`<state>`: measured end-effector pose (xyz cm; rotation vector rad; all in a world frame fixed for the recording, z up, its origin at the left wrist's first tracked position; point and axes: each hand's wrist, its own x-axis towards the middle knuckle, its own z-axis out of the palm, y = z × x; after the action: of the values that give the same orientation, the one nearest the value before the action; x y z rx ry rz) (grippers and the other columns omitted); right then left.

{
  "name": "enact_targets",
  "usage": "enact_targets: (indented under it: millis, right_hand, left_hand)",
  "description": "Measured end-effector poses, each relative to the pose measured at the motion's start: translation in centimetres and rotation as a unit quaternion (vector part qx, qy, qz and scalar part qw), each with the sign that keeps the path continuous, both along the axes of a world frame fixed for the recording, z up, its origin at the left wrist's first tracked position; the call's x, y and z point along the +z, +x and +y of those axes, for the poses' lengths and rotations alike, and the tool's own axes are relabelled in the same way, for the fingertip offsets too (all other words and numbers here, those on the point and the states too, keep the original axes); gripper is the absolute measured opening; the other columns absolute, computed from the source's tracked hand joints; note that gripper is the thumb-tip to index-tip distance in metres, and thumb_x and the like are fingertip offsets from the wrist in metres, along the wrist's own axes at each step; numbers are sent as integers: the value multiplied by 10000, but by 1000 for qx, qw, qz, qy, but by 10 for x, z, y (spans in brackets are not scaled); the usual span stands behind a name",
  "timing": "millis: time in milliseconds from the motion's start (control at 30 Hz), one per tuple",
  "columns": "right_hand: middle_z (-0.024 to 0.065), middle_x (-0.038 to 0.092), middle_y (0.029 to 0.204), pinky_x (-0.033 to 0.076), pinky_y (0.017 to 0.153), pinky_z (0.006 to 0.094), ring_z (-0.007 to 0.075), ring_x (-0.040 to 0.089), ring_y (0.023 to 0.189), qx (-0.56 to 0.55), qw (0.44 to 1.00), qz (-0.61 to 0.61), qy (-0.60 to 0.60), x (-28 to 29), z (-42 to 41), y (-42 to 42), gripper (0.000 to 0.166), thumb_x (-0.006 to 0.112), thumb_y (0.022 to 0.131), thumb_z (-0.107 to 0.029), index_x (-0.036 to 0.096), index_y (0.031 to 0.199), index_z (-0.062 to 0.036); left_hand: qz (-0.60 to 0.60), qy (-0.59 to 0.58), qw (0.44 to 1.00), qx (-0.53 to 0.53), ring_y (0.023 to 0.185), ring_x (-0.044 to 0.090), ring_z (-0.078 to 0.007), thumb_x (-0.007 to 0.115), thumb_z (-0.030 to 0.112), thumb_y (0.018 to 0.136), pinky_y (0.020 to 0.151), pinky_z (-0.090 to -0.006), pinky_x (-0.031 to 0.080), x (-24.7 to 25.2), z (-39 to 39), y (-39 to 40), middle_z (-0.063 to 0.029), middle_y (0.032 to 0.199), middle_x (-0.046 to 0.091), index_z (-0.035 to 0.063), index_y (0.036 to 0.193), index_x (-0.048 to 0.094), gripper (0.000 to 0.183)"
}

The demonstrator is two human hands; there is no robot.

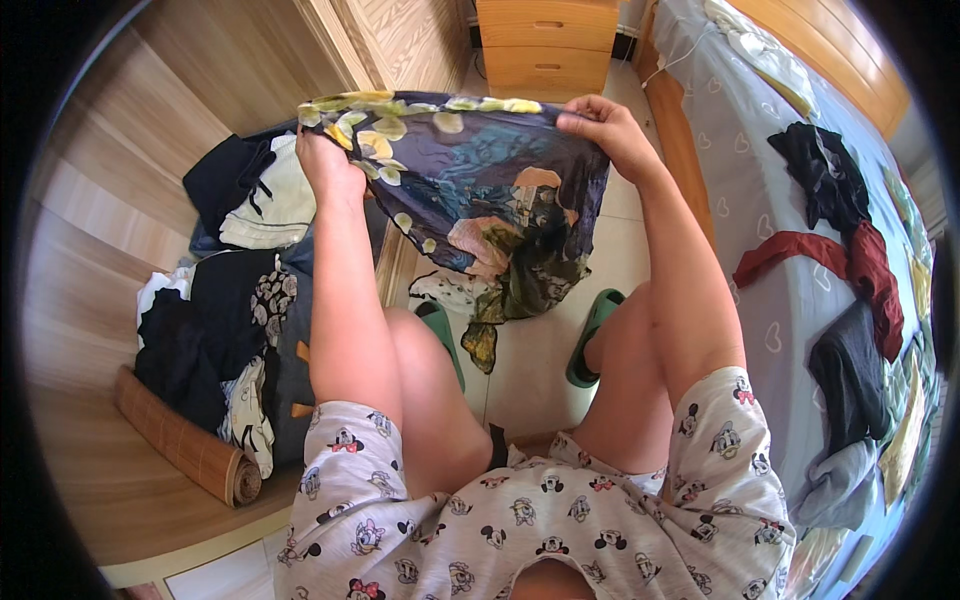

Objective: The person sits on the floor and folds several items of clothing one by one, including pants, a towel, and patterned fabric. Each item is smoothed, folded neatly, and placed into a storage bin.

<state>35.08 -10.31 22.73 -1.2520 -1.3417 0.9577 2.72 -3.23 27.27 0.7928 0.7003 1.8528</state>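
Note:
A thin, dark patterned cloth (480,172) with yellow-green flower shapes, blue and pink patches hangs between my two hands above the tiled floor. My left hand (334,165) grips its upper left corner; part of the fingers is hidden behind the fabric. At the upper right edge, my right hand (607,131) pinches the cloth between thumb and fingers. The top edge is stretched fairly straight, while the lower part droops in folds and ends in a narrow yellow-and-black tip above the floor, between my knees.
Folded dark and white clothes (225,315) lie in the wooden wardrobe at left, beside a rolled bamboo mat (187,435). On the right, a bed (739,187) holds black, red and grey garments (847,375). A wooden drawer cabinet (547,45) stands ahead.

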Motion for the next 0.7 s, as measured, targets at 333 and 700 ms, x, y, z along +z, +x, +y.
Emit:
enact_targets:
  millis: [333,700]
  right_hand:
    - [138,660,969,493,799,375,300,626,917,-404,869,-281,-43,-25,2,53,302,564,712,-142,699,981,-165]
    - [155,653,834,464,750,353,268,626,818,-446,881,-139,72,-35,1,95,249,564,777,-203,653,954,-51]
  left_hand:
    - [-88,44,993,67,795,606,-240,461,114,864,755,-354,508,6,3,-30,-117,869,608,23,900,601,171]
    - [-48,63,997,24,929,608,-283,352,-1,809,850,-387,507,4,14,-48,-181,1041,579,-43,1063,524,309]
